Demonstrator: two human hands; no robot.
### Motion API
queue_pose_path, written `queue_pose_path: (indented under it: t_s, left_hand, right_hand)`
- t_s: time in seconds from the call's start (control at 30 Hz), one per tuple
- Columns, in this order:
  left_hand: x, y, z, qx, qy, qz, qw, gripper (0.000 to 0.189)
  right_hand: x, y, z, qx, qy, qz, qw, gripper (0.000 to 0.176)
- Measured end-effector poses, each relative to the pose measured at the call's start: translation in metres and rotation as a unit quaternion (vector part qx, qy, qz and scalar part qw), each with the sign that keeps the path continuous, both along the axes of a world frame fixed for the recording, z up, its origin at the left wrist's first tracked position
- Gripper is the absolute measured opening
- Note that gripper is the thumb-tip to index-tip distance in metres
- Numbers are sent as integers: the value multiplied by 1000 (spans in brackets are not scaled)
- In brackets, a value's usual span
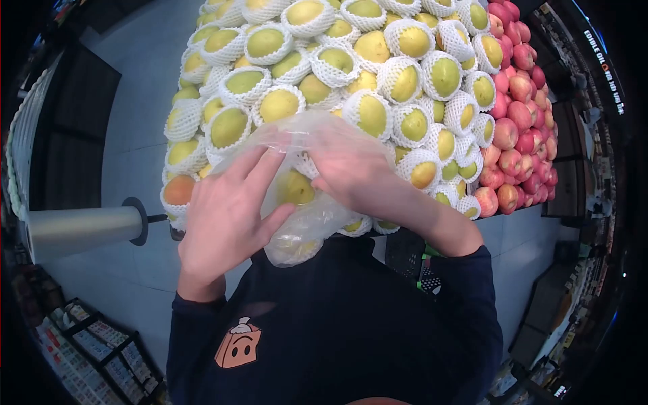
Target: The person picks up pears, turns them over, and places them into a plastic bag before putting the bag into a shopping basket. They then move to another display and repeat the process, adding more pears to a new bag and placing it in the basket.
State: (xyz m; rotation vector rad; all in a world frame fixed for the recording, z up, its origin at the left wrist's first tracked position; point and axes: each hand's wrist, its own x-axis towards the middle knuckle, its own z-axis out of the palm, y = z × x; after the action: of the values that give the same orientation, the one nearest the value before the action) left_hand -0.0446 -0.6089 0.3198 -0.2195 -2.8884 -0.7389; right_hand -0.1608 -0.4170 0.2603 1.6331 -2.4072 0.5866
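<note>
A clear plastic bag [297, 229] hangs between my hands, in front of my chest. Inside it shows a yellow-green fruit [295, 187], and a piece in white foam netting [297, 250] lies at the bottom. My left hand [233, 209] is at the bag's left side, its fingers reaching up to the rim and its thumb standing apart. On the other side, my right hand [351, 169] is curled at the bag's mouth, with thin film over its fingers. What exactly the right fingertips pinch is hidden by the film.
Rows of yellow-green fruit in foam nets [266, 42] fill the display ahead. Red apples [520, 115] are heaped at its right. A roll of plastic bags [84, 229] sticks out at the left. Shelves [101, 344] stand at lower left, above a tiled floor [145, 115].
</note>
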Motion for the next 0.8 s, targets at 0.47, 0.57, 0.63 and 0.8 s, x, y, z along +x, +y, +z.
queue_pose_path:
  t_s: [0.47, 0.57, 0.63, 0.8]
  left_hand:
    - [-10, 5, -20, 135, 65, -62, 987, 33]
    - [-9, -1, -28, 125, 58, -47, 989, 27]
    - [-7, -4, -27, 114, 24, -33, 993, 29]
    - [-2, -4, -6, 73, -14, 3, 997, 54]
  right_hand:
    - [-18, -15, -6, 185, -42, -65, 980, 53]
    - [-16, 8, 12, 20, -118, -30, 992, 52]
    - [-12, 15, 38, 61, -183, -44, 980, 55]
    - [-14, 21, 51, 55, -361, -44, 930, 62]
